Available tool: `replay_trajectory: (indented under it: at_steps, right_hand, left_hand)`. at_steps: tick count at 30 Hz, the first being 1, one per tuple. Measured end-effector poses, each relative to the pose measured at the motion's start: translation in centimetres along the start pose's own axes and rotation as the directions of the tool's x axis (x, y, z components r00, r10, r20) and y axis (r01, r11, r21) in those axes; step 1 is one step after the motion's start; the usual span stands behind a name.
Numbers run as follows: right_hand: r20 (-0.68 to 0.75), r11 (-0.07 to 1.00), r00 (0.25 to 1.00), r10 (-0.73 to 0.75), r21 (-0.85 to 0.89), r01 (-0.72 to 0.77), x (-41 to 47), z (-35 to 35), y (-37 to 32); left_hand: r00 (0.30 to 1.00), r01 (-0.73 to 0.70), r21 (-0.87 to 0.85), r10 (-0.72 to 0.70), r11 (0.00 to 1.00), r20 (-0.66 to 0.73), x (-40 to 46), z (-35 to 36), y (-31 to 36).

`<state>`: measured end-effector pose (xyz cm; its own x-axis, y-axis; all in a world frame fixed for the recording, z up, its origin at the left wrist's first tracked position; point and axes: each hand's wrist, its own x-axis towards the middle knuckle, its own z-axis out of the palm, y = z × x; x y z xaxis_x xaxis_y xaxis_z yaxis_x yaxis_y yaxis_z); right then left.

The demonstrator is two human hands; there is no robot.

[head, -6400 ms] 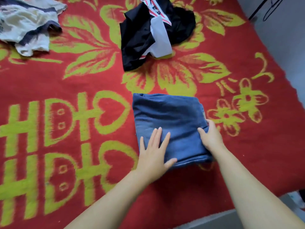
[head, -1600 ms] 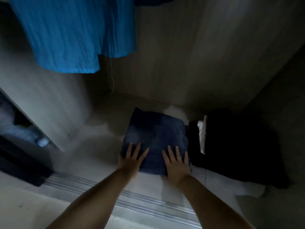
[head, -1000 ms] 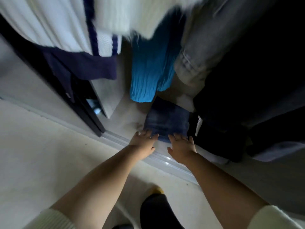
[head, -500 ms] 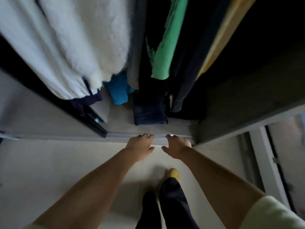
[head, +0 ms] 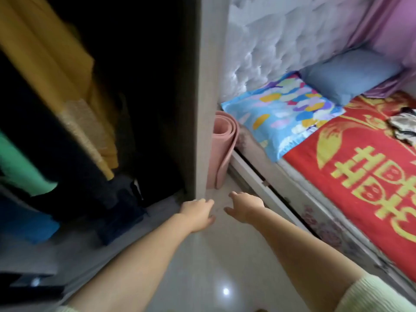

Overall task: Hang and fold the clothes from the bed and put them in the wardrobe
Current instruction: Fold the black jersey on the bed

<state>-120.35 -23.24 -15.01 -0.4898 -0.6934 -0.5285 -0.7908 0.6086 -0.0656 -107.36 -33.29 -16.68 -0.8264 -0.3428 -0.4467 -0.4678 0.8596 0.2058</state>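
While both arms reach out between wardrobe point(head: 198, 86) and bed point(head: 351, 176), left hand point(head: 198, 213) and right hand point(head: 245, 207) hang loose-fingered, holding nothing

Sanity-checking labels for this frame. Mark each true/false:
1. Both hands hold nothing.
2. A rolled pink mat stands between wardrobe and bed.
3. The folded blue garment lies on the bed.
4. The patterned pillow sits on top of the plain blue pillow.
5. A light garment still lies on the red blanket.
1. True: left hand and right hand hold nothing.
2. True: the pink mat stands upright by the wardrobe side panel, next to the bed.
3. False: the folded blue garment lies on the wardrobe floor.
4. False: the patterned pillow lies beside the blue pillow.
5. True: the light garment lies on the red blanket.
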Motion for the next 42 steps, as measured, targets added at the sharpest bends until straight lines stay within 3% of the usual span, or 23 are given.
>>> replay_trajectory:
  at_steps: [9, 17, 30, 42]
  right_hand:
    - [-0.005, 0.966, 0.973, 0.230, 0.126, -0.228, -4.0, -2.0, 22.1]
    - [0.051, 0.855, 0.886, 0.461, 0.242, -0.459, -6.9, -1.9, 38.7]
    - [0.107, 0.642, 0.748, 0.656, 0.443, -0.626, -4.0, -6.4, 51.4]
    - [0.302, 0.360, 0.551, 0.778, 0.505, -0.785, -9.0, 0.2, 63.4]
  left_hand:
    - [0.989, -0.148, 0.128, 0.147, 0.981, 0.023, 10.2, -5.2, 18.8]
    - [0.927, -0.374, 0.182, 0.361, 0.909, 0.101, 18.8, -6.8, 34.5]
    - [0.798, -0.601, 0.356, 0.559, 0.716, 0.224, 35.9, -14.4, 46.1]
    - [0.610, -0.792, 0.337, 0.680, 0.509, 0.407, 40.1, -9.6, 61.5]
